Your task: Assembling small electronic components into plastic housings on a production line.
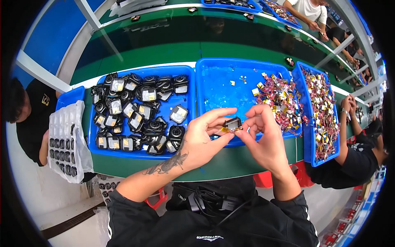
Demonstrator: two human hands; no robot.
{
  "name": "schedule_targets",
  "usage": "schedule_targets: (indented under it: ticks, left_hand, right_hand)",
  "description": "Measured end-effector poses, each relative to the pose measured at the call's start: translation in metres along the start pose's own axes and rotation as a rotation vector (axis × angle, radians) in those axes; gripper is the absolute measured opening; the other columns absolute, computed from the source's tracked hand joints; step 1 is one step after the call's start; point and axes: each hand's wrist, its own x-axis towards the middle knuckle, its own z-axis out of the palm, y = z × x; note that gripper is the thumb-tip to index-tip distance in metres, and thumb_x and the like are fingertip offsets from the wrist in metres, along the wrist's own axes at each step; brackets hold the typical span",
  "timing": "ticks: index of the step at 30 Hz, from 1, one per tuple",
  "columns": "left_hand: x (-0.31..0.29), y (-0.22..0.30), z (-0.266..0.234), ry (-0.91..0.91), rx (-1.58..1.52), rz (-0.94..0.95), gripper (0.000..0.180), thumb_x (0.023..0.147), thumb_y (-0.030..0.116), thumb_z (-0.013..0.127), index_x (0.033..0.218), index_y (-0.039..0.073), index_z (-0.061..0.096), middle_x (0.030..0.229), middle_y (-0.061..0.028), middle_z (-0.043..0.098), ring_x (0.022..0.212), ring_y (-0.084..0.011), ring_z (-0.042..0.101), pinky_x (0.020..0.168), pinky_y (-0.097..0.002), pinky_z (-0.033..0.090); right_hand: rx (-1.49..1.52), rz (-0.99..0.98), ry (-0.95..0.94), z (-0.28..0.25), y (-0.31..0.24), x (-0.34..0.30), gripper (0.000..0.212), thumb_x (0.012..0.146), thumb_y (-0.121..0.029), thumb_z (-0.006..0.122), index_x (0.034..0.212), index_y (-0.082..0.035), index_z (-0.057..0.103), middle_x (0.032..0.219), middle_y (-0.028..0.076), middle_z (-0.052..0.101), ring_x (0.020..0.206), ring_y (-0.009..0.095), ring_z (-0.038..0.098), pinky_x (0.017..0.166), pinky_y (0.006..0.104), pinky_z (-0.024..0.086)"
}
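My left hand [207,133] grips a small black smartwatch case [233,124] with a silvery inside, a bit of yellow showing at its lower left. From the other side, the thumb and fingers of my right hand [263,136] pinch at the case's near right edge; any small part between those fingertips is too small to make out. Both hands are over the near edge of a blue tray [222,66]. On that tray's right side lies a heap of small pink, yellow and silver parts with thin wires [279,96].
Left of my hands, another blue tray [142,71] holds many black watch cases [149,94]. A narrower blue tray [309,123] of wired parts stands at the right. Clear plastic blister trays [66,136] sit far left. Beyond runs a green conveyor [164,49]; co-workers sit on both sides.
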Motion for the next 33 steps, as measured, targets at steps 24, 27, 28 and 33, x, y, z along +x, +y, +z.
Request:
schedule_targets:
  ticks: [24,27,28,33]
  left_hand:
    - [-0.002,-0.003,-0.079,0.331,1.613,0.381,0.044,0.076,0.029,0.076,0.108,0.005,0.058,0.103,-0.0172,0.066,0.098,-0.0341,0.063,0.083,-0.0427,0.051]
    - [-0.003,-0.001,-0.081,0.246,1.604,0.263,0.040,0.076,0.032,0.075,0.106,0.010,0.060,0.101,-0.0146,0.066,0.100,-0.0363,0.062,0.085,-0.0461,0.050]
    - [-0.003,0.000,-0.082,0.223,1.568,0.224,0.038,0.077,0.030,0.075,0.105,0.010,0.061,0.098,-0.0137,0.066,0.099,-0.0358,0.062,0.084,-0.0455,0.050]
    - [0.009,0.020,-0.073,0.284,1.268,0.125,0.021,0.079,0.018,0.073,0.094,0.005,0.064,0.086,-0.0133,0.063,0.081,-0.0323,0.064,0.072,-0.0402,0.052]
  right_hand:
    - [-0.074,0.183,0.109,-0.016,0.058,0.225,0.053,0.065,-0.013,0.086,0.107,0.001,0.057,0.083,0.012,0.067,0.073,0.019,0.064,0.068,0.0306,0.051]
    - [-0.108,0.313,0.169,-0.002,0.103,0.272,0.057,0.055,-0.009,0.092,0.097,-0.001,0.056,0.076,0.009,0.063,0.064,0.016,0.061,0.056,0.0299,0.050]
    - [-0.215,0.300,0.151,0.001,0.103,0.272,0.054,0.055,-0.009,0.093,0.095,-0.002,0.058,0.077,0.009,0.064,0.065,0.016,0.062,0.057,0.0304,0.050]
    - [-0.719,0.117,0.239,-0.037,0.102,0.260,0.033,0.071,-0.026,0.082,0.094,-0.006,0.068,0.099,0.014,0.070,0.093,0.032,0.068,0.082,0.0389,0.054]
